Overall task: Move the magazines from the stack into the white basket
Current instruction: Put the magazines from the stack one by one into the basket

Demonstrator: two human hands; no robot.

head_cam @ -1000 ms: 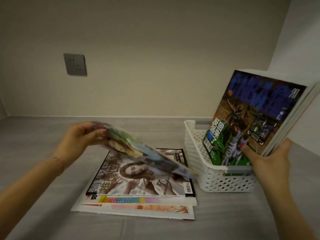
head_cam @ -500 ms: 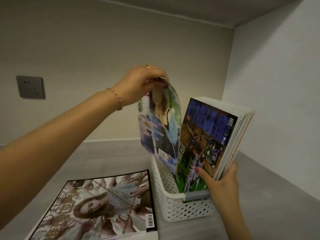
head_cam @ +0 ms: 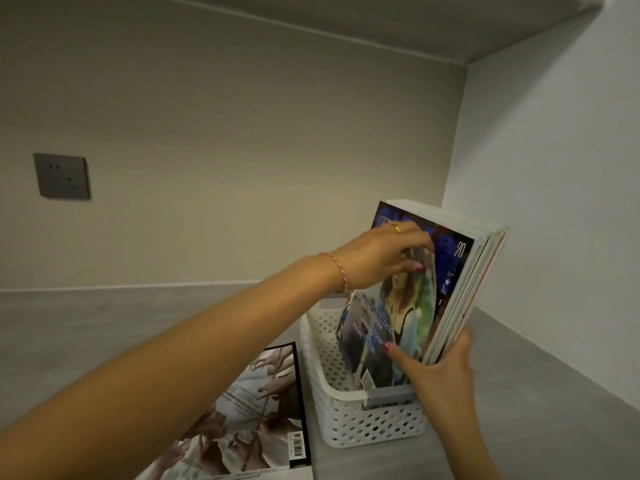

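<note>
Magazine (head_cam: 391, 327) going upright into white basket (head_cam: 349, 427) on grey surface (head_cam: 104, 334), in a pale-walled alcove.

Left hand (head_cam: 384, 258) pinching the magazine's top edge between thumb and curled fingers, lower end already inside the basket, leaning against the upright magazines (head_cam: 471, 271) standing there. Right hand (head_cam: 440, 368) gripping those from the near side, thumb laid across the front cover, fingers wrapped behind the page edges. Basket near the right wall (head_cam: 554, 202), just beside the remaining stack (head_cam: 249, 417) lying flat at lower left, black-bordered cover on top. Grey socket plate (head_cam: 61, 176) on the beige back wall (head_cam: 242, 150). Low ceiling or shelf underside (head_cam: 346, 15) overhead, meeting both walls in a corner. Thin bracelet (head_cam: 337, 271) on the left wrist, gold ring (head_cam: 397, 228) on one finger.
</note>
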